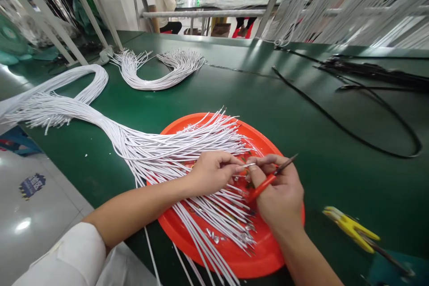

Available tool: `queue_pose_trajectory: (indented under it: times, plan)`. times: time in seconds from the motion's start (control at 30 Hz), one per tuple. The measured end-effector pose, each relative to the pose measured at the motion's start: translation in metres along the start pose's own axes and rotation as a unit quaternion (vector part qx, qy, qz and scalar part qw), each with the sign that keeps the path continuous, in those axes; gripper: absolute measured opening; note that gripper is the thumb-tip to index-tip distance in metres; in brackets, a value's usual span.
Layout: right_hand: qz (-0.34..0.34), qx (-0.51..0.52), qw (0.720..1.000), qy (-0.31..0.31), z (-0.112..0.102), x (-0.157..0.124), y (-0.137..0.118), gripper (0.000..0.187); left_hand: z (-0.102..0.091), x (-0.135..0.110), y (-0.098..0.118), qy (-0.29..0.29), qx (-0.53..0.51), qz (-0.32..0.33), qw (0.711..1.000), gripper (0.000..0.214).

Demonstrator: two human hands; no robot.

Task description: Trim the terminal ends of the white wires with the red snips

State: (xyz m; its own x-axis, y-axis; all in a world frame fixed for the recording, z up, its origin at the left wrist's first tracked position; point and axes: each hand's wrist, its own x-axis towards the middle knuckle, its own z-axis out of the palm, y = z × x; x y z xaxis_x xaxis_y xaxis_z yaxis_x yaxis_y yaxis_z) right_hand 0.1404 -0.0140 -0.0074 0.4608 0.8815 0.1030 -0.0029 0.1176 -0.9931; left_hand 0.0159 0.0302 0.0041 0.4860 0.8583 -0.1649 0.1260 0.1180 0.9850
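My left hand [217,170] is closed in a pinch on the end of a thin white cable [247,166] above the tray. Close against it, my right hand [279,187] has its thumb and fingers at the same cable tip. Red-handled scissors [263,187] lie in the right hand, their dark point sticking out up and to the right; their finger loops are partly hidden. Under both hands is a round red tray [268,257]. A big bundle of white cables [147,143] fans across it, with loose ends and silvery foil scraps [214,236] among them.
Yellow-handled pliers [350,228] lie on the green table [234,94] at the right. Farther back are a curved white cable bundle [161,81] and black cables [368,71]. White cables hang from a rack [311,4] at the upper right. Two people sit beyond.
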Motion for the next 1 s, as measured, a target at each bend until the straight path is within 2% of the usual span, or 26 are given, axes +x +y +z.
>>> queue_pose_trajectory:
  times: [0.13,0.2,0.33,0.4,0.5,0.6,0.73,0.83,1.0]
  plan:
    - [-0.046,-0.043,0.998,0.006,-0.001,-0.002,0.003,0.02,-0.001,-0.001,-0.001,-0.015,0.034,0.011,0.999,0.023]
    - [-0.055,-0.053,0.997,0.007,-0.001,-0.002,0.004,0.019,-0.001,-0.002,0.0,0.002,0.046,0.025,0.999,0.022]
    - [-0.014,-0.049,0.999,0.007,0.0,0.0,0.002,0.02,0.001,-0.004,0.002,0.043,0.067,0.048,0.996,0.018]
    - [-0.006,-0.046,0.999,0.001,-0.001,0.0,0.002,0.02,0.001,-0.004,0.003,0.023,0.048,0.035,0.998,0.018]
    - [-0.042,-0.067,0.997,0.008,-0.001,0.001,0.003,0.018,0.0,-0.004,0.005,-0.019,0.008,0.005,1.0,0.016]
    - [-0.067,-0.083,0.994,0.021,-0.002,0.002,0.003,0.018,0.0,-0.004,0.008,-0.011,-0.02,-0.037,0.999,0.012]
    - [-0.002,-0.006,1.0,0.017,-0.003,0.002,0.002,0.024,0.0,-0.001,0.01,0.029,-0.034,-0.053,0.998,0.012]
    - [0.04,0.045,0.998,0.024,-0.003,0.003,0.002,0.033,0.0,0.0,0.009,0.022,-0.044,-0.05,0.998,0.012]
    - [0.015,-0.01,1.0,0.024,-0.004,0.003,0.002,0.028,0.001,-0.001,0.009,0.015,-0.025,-0.067,0.997,0.013]
